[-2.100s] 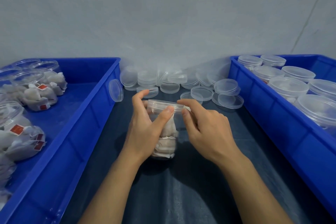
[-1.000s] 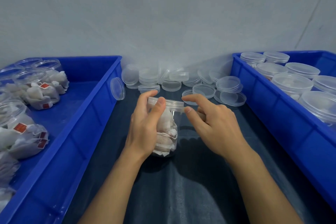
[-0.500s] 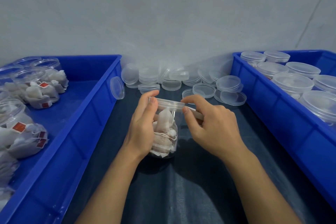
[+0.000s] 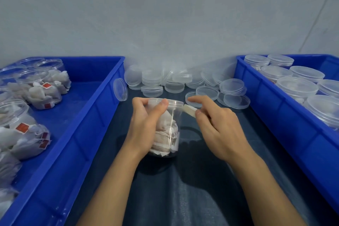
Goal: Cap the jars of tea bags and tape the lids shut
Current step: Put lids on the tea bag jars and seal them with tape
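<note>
Head view: dark cloth point(image 4: 192, 189) covers table below grey wall point(image 4: 165, 14).

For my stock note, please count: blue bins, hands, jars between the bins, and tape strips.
Blue bins: 2 (left bin, right bin)
Hands: 2 (left hand, right hand)
Jars between the bins: 1 (jar)
Tape strips: 1 (tape strip)
Total: 6

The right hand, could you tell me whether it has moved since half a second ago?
Yes. The right hand has pulled rightward, away from the jar, drawing a strip of tape off its lid.
</note>
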